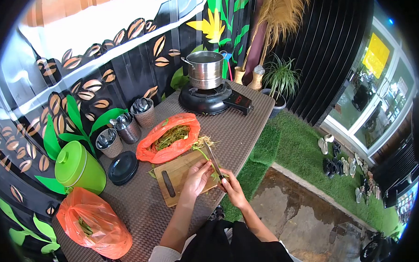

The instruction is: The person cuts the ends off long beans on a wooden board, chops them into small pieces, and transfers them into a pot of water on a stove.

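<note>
My left hand (198, 177) is closed on a thin green stem (202, 153) above the right part of a wooden cutting board (176, 171). In my right hand (232, 188) is the black handle of a knife (214, 161), its blade pointing up and away from me beside the stem. Just beyond the board lies an open orange plastic bag (148, 149) with green stalks inside. Some pale root-like scraps (205, 142) lie at the bag's right edge.
A steel pot (206, 70) stands on a black gas stove (204, 100) at the table's far end. Along the left are cutlery holders (127, 129), dark plates (123, 167), a green lidded bucket (80, 169) and another orange bag (95, 225). The table edge (254, 148) runs along the right.
</note>
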`<action>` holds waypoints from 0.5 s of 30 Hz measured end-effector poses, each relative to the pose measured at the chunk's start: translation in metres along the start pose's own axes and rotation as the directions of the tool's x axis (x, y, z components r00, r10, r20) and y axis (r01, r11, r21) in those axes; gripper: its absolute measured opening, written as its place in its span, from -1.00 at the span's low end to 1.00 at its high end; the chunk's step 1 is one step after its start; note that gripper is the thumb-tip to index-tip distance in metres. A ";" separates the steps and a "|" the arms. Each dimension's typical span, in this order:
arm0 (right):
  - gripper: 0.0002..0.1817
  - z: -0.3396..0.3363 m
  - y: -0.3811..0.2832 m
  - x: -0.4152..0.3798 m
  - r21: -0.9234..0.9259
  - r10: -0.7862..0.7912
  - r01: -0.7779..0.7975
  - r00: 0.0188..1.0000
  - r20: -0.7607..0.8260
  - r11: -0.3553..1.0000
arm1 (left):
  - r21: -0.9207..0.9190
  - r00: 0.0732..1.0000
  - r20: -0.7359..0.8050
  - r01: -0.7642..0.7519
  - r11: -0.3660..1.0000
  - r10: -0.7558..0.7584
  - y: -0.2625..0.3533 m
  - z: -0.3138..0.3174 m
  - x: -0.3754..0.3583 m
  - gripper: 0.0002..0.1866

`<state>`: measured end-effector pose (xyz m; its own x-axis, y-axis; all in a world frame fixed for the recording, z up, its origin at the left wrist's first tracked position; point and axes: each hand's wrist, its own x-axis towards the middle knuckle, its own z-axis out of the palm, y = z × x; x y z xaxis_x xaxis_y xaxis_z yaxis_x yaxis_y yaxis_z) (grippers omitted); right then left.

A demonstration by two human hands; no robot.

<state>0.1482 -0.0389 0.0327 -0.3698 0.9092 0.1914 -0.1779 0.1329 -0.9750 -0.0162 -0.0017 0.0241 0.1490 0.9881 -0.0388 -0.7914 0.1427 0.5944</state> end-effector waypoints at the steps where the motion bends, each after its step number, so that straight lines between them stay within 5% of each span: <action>1: -0.59 0.002 -0.002 0.000 0.021 0.002 -0.002 1.000 -0.002 1.000 | 0.008 1.000 -0.010 -0.011 1.000 0.011 -0.001 0.002 -0.001 -0.87; 15: -0.54 0.004 0.001 -0.001 0.029 -0.011 0.012 1.000 -0.001 1.000 | -0.021 0.999 0.018 -0.040 0.999 0.040 -0.012 0.002 -0.003 -0.90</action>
<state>0.1447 -0.0416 0.0321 -0.3667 0.9080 0.2025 -0.2086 0.1318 -0.9691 -0.0063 -0.0061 0.0188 0.1275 0.9918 -0.0002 -0.8088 0.1041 0.5788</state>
